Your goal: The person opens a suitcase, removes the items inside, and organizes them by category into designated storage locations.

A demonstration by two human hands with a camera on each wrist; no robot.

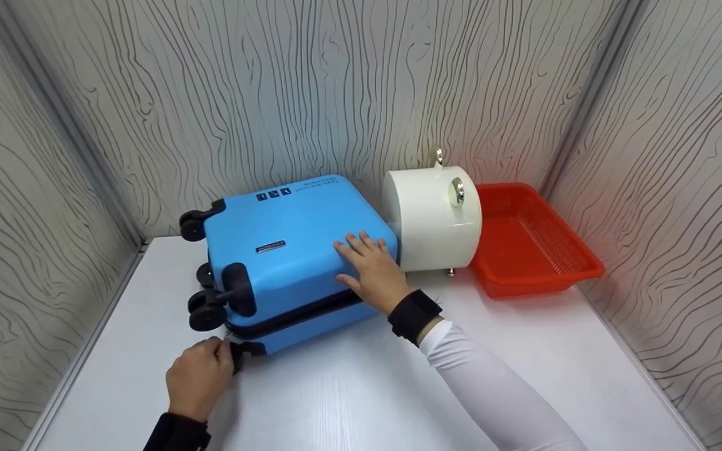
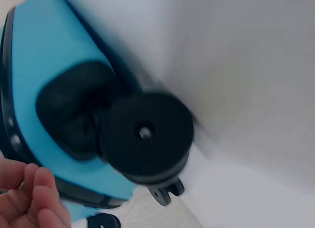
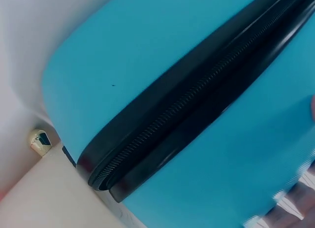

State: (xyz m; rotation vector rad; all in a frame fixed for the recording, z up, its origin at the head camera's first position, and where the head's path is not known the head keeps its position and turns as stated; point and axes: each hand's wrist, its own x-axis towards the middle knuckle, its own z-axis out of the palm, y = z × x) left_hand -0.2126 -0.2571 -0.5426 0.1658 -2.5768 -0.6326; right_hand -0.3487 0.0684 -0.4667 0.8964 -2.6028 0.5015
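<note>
A light blue hard-shell suitcase (image 1: 311, 219) lies on its side, wheels toward the left. My right hand (image 1: 375, 275) rests flat on its upper near edge, with fingers spread. At the near left corner, my left hand (image 1: 198, 379) has its fingers curled in, pinching at the end of the black zipper (image 1: 311, 311); the zipper pull is hidden by the fingers. In the left wrist view those fingers (image 2: 44, 198) sit beside the black trim, close to a black wheel (image 2: 147, 134). Zipper teeth (image 3: 172, 110) run along the suitcase side in the right wrist view.
A white cylindrical container (image 1: 439, 219) with shiny metal fittings lies against the suitcase's right end. Right of it is a red plastic basket (image 1: 511, 247). Wood-grain panels (image 1: 311, 81) enclose the white table (image 1: 336, 401) at the back and sides.
</note>
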